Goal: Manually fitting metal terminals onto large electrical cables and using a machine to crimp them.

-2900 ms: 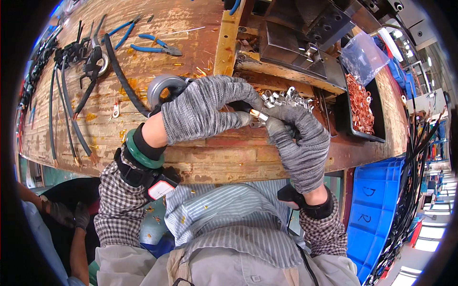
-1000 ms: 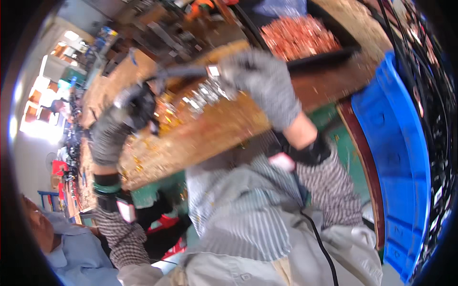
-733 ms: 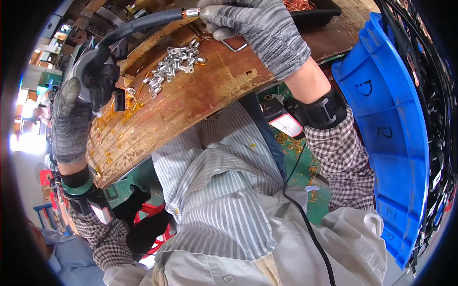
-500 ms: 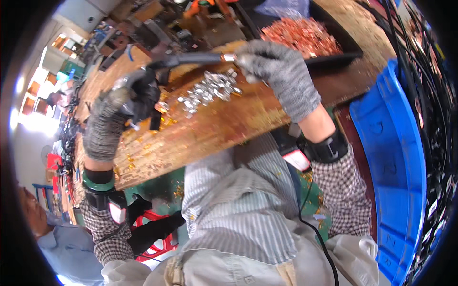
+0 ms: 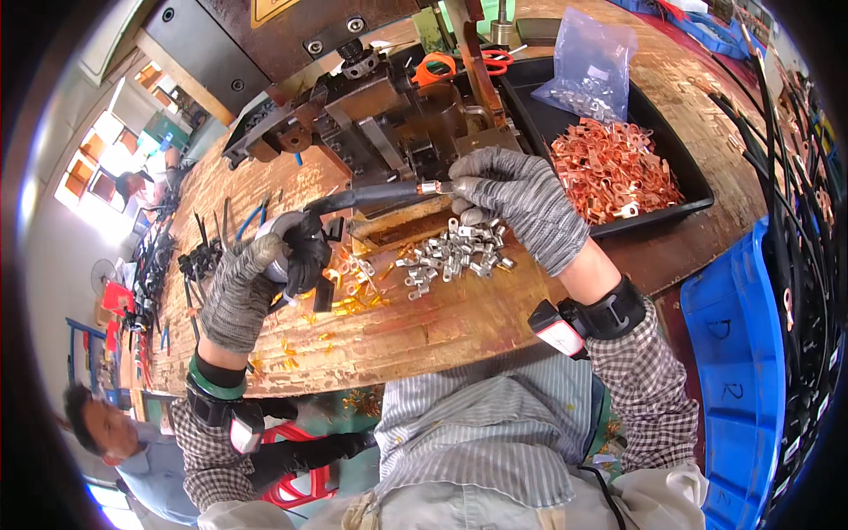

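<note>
My left hand (image 5: 238, 296), in a grey knitted glove, is closed round a bundled black cable (image 5: 375, 194) with a grey ring-like part beside the thumb. The cable's thick end reaches right, in front of the press. Bare copper shows at its tip (image 5: 430, 187). My right hand (image 5: 521, 208), gloved the same way, has its fingertips pinched at that tip; a small shiny metal piece shows there, mostly hidden by the fingers. Below the right hand lies a heap of silver cable lugs (image 5: 455, 256) on the wooden table (image 5: 424, 331). Yellow bits are scattered left of them.
A metal press (image 5: 371, 124) stands just beyond the hands, with orange-handled scissors (image 5: 433, 69) by it. At right, a black tray (image 5: 698, 212) holds copper lugs (image 5: 618, 168) and a plastic bag (image 5: 596, 62). A blue bin (image 5: 733, 353) and black cables stand further right. A person (image 5: 115, 433) sits at lower left.
The view has tilted up, bringing more of the press and tray into sight. Both hands keep their holds on the cable and its tip, now in front of the press.
</note>
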A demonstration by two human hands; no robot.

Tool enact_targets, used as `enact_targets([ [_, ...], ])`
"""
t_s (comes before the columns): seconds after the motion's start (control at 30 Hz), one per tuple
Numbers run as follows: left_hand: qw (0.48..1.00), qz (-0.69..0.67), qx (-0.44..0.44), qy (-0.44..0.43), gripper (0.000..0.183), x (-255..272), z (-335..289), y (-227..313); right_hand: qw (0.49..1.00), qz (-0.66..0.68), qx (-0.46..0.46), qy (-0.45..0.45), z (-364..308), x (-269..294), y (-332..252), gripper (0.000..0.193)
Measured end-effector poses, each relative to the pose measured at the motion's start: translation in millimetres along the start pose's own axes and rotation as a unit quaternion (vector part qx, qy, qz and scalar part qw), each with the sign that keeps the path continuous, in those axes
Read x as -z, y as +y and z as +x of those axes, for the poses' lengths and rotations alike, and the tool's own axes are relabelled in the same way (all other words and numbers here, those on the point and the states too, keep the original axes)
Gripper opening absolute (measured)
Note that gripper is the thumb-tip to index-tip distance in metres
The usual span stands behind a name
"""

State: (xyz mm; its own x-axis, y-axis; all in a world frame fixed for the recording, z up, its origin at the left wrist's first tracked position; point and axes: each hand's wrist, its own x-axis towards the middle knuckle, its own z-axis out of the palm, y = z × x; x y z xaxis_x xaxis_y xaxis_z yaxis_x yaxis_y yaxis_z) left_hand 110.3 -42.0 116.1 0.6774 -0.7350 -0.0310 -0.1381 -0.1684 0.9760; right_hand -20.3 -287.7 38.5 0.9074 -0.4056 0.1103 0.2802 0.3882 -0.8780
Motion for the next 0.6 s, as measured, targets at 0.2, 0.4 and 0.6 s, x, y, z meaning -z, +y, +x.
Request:
enact_targets([
  [0.2, 1.000, -0.013, 0.008, -0.025, 0.068, 13.2, 11.7, -4.1, 0.999, -0.039, -0.016, -0.001, 21.7, -3.8, -2.4, 0.014],
  [0.4, 0.995, -0.072, 0.008, -0.068, 0.064, 22.4, 16.5, -10.8, 0.997, -0.074, -0.021, -0.010, 33.0, -10.6, -3.1, 0.014],
  [0.6, 0.996, -0.070, 0.021, -0.052, 0.062, 28.2, 17.0, -16.8, 0.997, -0.054, -0.044, -0.020, 47.3, -9.9, 6.5, 0.012],
])
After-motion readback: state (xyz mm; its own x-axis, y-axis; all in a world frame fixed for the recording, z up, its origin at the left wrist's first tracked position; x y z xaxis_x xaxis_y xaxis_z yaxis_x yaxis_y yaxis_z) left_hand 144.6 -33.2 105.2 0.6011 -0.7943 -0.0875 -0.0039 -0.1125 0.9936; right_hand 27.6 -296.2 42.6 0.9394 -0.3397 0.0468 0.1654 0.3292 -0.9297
